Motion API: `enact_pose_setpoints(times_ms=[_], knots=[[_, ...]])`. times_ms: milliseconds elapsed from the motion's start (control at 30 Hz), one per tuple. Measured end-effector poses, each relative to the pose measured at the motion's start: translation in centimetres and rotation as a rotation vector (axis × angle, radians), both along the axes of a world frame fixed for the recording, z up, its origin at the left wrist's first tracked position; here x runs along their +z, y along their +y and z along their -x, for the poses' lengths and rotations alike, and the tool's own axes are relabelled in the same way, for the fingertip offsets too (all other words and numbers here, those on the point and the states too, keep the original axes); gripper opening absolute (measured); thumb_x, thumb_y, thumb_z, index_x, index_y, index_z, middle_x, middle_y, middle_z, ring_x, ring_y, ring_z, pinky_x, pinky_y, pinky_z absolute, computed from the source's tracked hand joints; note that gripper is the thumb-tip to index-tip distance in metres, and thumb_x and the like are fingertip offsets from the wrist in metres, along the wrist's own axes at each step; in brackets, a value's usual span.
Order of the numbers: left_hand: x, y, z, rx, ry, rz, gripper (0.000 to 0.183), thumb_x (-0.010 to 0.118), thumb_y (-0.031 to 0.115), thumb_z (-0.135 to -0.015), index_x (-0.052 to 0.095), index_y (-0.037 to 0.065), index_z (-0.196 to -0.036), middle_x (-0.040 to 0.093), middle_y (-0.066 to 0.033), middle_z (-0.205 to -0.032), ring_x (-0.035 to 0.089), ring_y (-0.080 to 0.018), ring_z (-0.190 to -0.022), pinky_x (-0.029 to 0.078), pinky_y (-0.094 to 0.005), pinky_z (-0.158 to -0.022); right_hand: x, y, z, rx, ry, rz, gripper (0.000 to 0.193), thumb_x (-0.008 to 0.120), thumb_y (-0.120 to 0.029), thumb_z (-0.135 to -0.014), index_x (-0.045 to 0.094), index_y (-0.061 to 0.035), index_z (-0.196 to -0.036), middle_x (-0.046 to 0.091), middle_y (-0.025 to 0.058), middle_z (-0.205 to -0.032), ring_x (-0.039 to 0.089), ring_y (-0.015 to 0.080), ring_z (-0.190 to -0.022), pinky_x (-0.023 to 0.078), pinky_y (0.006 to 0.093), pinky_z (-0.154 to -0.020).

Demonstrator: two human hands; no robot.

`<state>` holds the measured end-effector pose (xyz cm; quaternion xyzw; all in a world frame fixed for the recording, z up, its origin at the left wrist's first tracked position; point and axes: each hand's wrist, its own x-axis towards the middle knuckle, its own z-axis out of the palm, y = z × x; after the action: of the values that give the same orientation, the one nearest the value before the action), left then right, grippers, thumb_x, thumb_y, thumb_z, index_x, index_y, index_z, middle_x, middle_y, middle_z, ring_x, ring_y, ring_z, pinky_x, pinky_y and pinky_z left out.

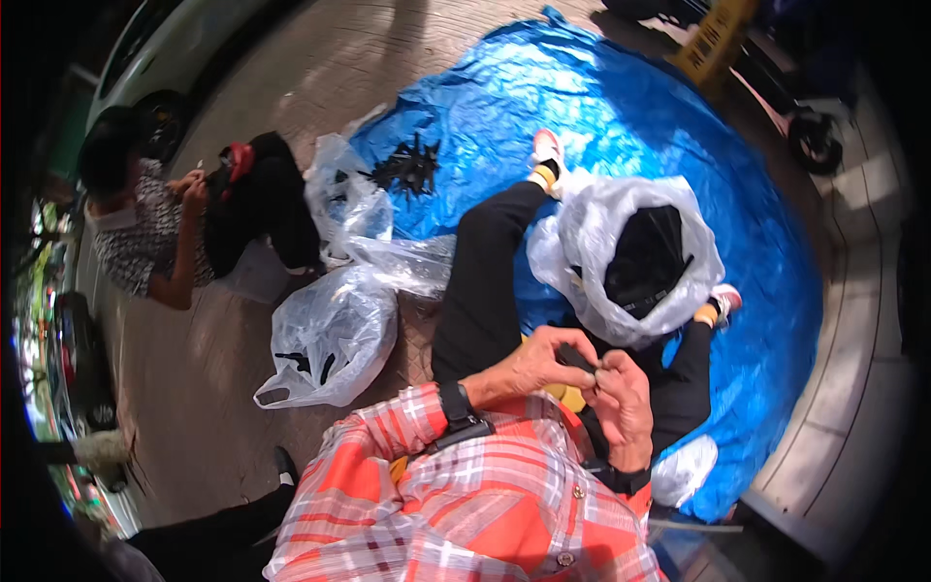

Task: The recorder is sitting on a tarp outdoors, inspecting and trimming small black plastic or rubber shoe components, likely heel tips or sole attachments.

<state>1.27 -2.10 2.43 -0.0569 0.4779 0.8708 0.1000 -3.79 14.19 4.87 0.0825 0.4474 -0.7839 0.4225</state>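
Since it seems to need steadying, your left hand [538,370] and right hand [626,400] pinch a small black piece [574,358] below centre. The open bag [586,233] sits above, presumably for reach.

The slanted yellow panel [720,29] bears dark characters [715,45], and the bagged black material [645,254] seemingly carries blurred pale print [652,299].

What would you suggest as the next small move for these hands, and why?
I'd probably steady the small black piece with the left hand and turn it slightly with the right hand, since the fingertips of both hands meet at it and partly cover it, hiding its full shape.
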Motion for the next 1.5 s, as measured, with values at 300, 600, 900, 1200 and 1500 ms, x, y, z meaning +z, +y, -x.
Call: enact_pose_setpoints(times_ms=[300, 600, 900, 1200, 1500], knots=[[0.4, -0.8, 0.4, -0.128, 0.011, 0.184, 0.020, 0.075, 0.003, -0.065, 0.065, 0.001, -0.083, 0.059, -0.0054, -0.080, 0.055, -0.0121, -0.075, 0.043, -0.0244, -0.070, 0.7, 1.0, 1.0, 0.144, 0.070, -0.086, 0.029, 0.072, -0.006, -0.073, 0.054, 0.0021, -0.094, 0.060, 0.0067, -0.079, 0.058, 0.0082, -0.065, 0.046, 0.0183, -0.059], [0.0, -0.2, 1.3, -0.079, 0.034, 0.093, 0.020, 0.073, 0.003, -0.068, 0.065, 0.001, -0.086, 0.059, -0.0026, -0.080, 0.055, -0.0097, -0.072, 0.042, -0.0221, -0.065, 1.0, 1.3, 2.0, 0.181, 0.103, -0.059, 0.027, 0.069, -0.003, -0.074, 0.054, 0.0035, -0.096, 0.060, 0.0073, -0.083, 0.059, 0.0092, -0.072, 0.047, 0.0200, -0.066], [0.0, -1.4, 1.0, -0.195, 0.050, 0.349, 0.023, 0.072, 0.001, -0.069, 0.063, 0.000, -0.091, 0.062, -0.0049, -0.081, 0.058, -0.0115, -0.075, 0.047, -0.0232, -0.069, -0.2, 0.6, 1.4, 0.342, 0.309, -0.261, 0.027, 0.063, -0.024, -0.084, 0.056, 0.0006, -0.091, 0.057, 0.0017, -0.074, 0.053, 0.0065, -0.064, 0.042, 0.0202, -0.055], [0.4, -0.1, 1.1, -0.162, -0.225, 0.223, 0.030, 0.065, 0.010, -0.081, 0.057, -0.001, -0.107, 0.062, -0.0042, -0.085, 0.057, -0.0082, -0.076, 0.045, -0.0205, -0.069, -1.0, 0.3, 1.0, 0.232, 0.615, -0.648, 0.036, 0.063, -0.034, -0.083, 0.056, 0.0019, -0.079, 0.058, 0.0085, -0.067, 0.051, 0.0128, -0.062, 0.043, 0.0284, -0.057], [2.5, 1.3, 1.2, -0.099, -0.197, 0.226, 0.021, 0.059, 0.002, -0.081, 0.061, 0.002, -0.101, 0.061, -0.0023, -0.085, 0.056, -0.0098, -0.078, 0.045, -0.0234, -0.071, -3.6, 1.5, 0.2, 0.169, 0.880, -0.641, 0.023, 0.057, -0.021, -0.087, 0.051, 0.0010, -0.088, 0.058, 0.0136, -0.071, 0.058, 0.0243, -0.064, 0.044, 0.0339, -0.058]])
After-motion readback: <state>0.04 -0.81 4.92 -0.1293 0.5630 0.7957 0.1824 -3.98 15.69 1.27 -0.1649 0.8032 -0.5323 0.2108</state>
